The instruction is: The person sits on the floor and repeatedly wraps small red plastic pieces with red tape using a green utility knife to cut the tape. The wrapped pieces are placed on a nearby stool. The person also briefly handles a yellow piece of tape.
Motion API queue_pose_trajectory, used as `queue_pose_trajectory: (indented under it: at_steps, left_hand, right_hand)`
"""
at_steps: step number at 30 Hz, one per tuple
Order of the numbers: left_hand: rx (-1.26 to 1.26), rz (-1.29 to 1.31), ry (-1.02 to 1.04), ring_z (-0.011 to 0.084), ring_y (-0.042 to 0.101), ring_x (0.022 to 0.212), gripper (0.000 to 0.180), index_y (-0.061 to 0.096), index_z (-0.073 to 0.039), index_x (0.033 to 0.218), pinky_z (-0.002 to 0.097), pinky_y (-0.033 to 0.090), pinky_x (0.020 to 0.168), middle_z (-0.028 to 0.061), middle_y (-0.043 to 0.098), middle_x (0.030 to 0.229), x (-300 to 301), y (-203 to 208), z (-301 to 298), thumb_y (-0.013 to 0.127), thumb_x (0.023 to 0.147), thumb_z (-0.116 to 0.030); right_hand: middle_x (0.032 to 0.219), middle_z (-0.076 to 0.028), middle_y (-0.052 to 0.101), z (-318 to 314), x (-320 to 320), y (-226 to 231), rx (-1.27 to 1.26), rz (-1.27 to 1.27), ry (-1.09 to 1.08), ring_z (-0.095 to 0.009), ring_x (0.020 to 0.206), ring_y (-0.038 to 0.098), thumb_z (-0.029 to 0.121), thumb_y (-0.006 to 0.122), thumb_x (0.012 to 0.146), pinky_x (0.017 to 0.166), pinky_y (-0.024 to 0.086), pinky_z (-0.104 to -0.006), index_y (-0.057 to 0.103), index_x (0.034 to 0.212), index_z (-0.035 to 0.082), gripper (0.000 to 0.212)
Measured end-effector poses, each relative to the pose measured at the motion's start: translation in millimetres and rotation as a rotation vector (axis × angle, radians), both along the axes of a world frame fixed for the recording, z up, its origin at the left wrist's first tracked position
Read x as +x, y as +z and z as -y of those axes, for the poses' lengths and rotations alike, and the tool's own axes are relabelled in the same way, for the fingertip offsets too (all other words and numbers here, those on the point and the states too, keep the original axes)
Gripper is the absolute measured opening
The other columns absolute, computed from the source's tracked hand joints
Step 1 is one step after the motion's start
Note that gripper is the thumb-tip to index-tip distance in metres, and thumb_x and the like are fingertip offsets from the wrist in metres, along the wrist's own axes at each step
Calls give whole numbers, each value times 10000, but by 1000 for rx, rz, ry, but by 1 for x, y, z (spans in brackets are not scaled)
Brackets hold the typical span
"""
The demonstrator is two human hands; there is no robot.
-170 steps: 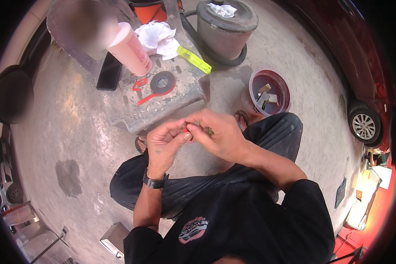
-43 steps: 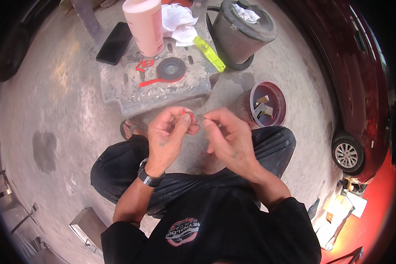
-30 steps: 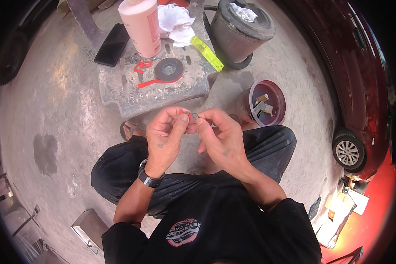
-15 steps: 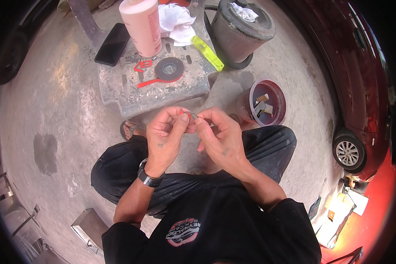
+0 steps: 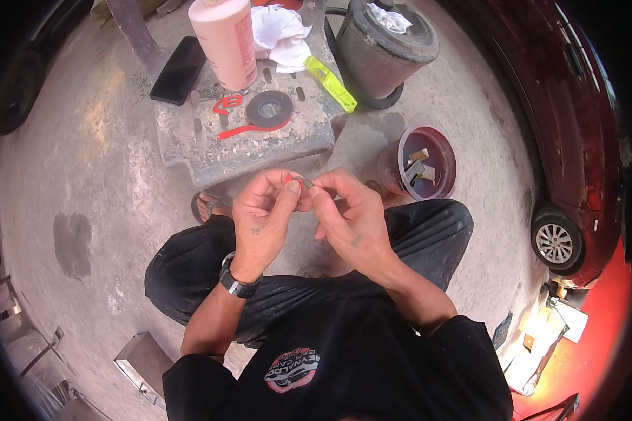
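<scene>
Between the fingertips of my left hand [image 5: 263,217] sits a small red piece [image 5: 296,179], mostly covered by the thumb. My right hand [image 5: 358,224] pinches a little grey bit [image 5: 308,183] at the edge of that piece. Both hands meet in front of a worn grey plastic chair seat [image 5: 211,158]. On the seat lies a roll of dark double-sided tape [image 5: 250,112] with its red backing strip [image 5: 235,131] trailing left. Behind the roll are a red cut-out shape [image 5: 227,105] and small silvery pieces [image 5: 211,93]. A yellow-green cutter [image 5: 331,85] rests by the right edge.
The seat also carries a black phone [image 5: 178,70], a pale pink bottle [image 5: 226,49] and a white cloth [image 5: 279,31]. To the right stand a lidded grey bucket [image 5: 383,59] and an open reddish pail [image 5: 393,168] with scraps. A dark red car [image 5: 562,140] lines the right side.
Both hands stay in nearly the same place. The right fingers shift very slightly at the small red piece; nothing else visibly moves.
</scene>
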State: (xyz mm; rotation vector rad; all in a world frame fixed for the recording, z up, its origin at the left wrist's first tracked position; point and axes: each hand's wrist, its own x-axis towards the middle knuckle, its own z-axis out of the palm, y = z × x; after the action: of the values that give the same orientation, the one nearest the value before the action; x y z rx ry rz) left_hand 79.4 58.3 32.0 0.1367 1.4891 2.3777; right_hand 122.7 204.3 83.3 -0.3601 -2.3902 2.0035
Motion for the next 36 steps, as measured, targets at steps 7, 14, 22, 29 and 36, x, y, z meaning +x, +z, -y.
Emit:
queue_pose_trajectory:
  at_steps: [7, 14, 22, 29, 36]
  left_hand:
    - [-12, -11, 18, 138, 718, 890, 127, 662, 26, 1134, 286, 612, 804, 76, 728, 1010, 1, -1, -1, 621, 1033, -39]
    - [-58, -5, 25, 143, 724, 908, 159, 680, 39, 1151, 289, 612, 807, 102, 744, 1056, 1, -1, -1, 647, 1025, -53]
    - [83, 144, -90, 166, 731, 928, 291, 665, 20, 1263, 299, 621, 813, 112, 740, 1123, -4, -2, 8, 581, 1080, -190]
    - [289, 222, -216, 188, 743, 942, 308, 613, -11, 1338, 322, 634, 777, 101, 728, 1110, -10, 1, 14, 565, 1084, -178]
    - [392, 153, -129, 201, 746, 951, 249, 611, -13, 1275, 334, 639, 775, 141, 721, 1135, -11, -6, 13, 559, 1084, -164]
  right_hand:
    - [856, -142, 592, -5, -2, -9, 630, -378, 101, -315, 651, 640, 69, 698, 902, 568, 496, -406, 642, 1075, 42, 184]
    - [874, -107, 543, -5, 2, -9, 1044, -493, 172, -271, 664, 632, 71, 683, 842, 551, 485, -397, 657, 1107, 34, 269]
    - [874, -81, 545, -16, -5, -8, 1229, -688, 198, -212, 700, 601, 127, 671, 840, 542, 444, -340, 667, 1127, -17, 321]
    - [978, -127, 612, -26, -7, -21, 1165, -788, 226, -231, 743, 645, 132, 696, 820, 564, 501, -341, 649, 1203, -52, 427]
    - [1028, -144, 629, -24, -10, -18, 1144, -841, 235, -237, 731, 653, 129, 694, 808, 561, 516, -335, 627, 1253, -60, 488]
